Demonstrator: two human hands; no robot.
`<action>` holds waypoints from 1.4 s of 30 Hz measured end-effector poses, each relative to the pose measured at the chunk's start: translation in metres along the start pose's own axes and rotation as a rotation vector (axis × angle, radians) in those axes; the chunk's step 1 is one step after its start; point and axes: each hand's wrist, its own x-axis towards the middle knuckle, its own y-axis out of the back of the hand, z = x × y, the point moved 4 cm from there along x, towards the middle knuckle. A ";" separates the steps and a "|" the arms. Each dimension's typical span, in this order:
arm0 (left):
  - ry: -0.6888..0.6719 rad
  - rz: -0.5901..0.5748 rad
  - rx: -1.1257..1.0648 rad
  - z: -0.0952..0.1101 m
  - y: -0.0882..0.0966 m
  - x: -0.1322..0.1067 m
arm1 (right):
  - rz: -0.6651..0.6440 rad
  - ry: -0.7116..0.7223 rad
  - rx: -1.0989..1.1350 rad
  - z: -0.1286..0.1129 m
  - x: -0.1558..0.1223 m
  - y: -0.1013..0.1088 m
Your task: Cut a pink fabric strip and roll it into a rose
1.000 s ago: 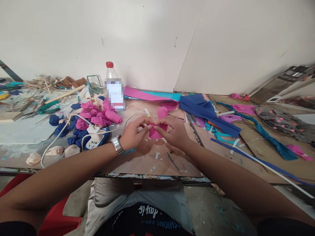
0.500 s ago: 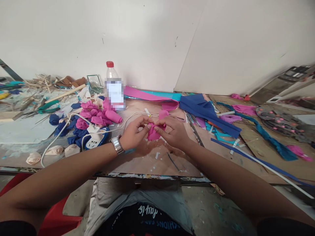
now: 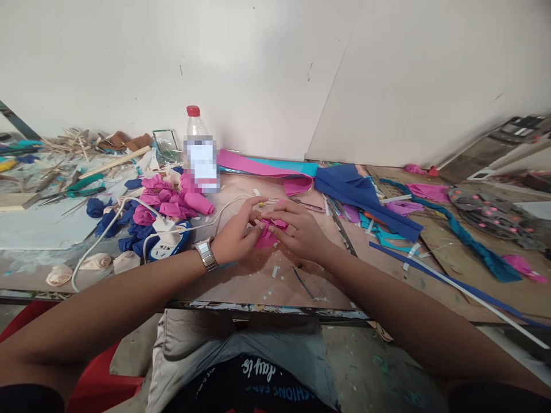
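Observation:
Between my two hands is a small piece of pink crepe paper point(image 3: 267, 236), gathered and partly hidden by the fingers. My left hand point(image 3: 241, 232), with a metal watch point(image 3: 206, 254) on its wrist, pinches its left side. My right hand point(image 3: 303, 229) grips the other side, thumb in front and fingers curled over the top. Both hands are just above the table point(image 3: 253, 287). To their left lies a heap of crumpled pink paper flowers point(image 3: 161, 198), with dark blue ones point(image 3: 140, 235) below it.
A white cable runs from a power strip point(image 3: 167, 244) towards my hands. A red-capped bottle point(image 3: 194, 123) stands behind a phone point(image 3: 203, 163). Pink strip point(image 3: 258, 163), blue paper point(image 3: 357, 192), pliers point(image 3: 81, 189) and a white stick point(image 3: 482, 295) lie around.
My fingers have closed in further over the pink crepe paper, so less of it shows. The right hand's fingers have shifted left, nearer the left hand.

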 end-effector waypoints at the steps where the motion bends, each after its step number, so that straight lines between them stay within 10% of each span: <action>1: 0.014 -0.001 -0.024 -0.001 -0.001 0.000 | -0.011 0.009 -0.004 0.000 0.000 0.000; 17: 0.080 -0.035 -0.190 -0.003 -0.005 0.000 | -0.040 0.017 0.138 -0.001 0.000 0.000; 25: 0.033 0.235 -0.163 -0.002 0.013 0.007 | 0.196 -0.187 0.118 0.014 -0.003 0.011; 42: -0.037 0.272 -0.095 0.001 0.014 0.006 | 0.356 -0.275 0.279 0.028 -0.010 0.009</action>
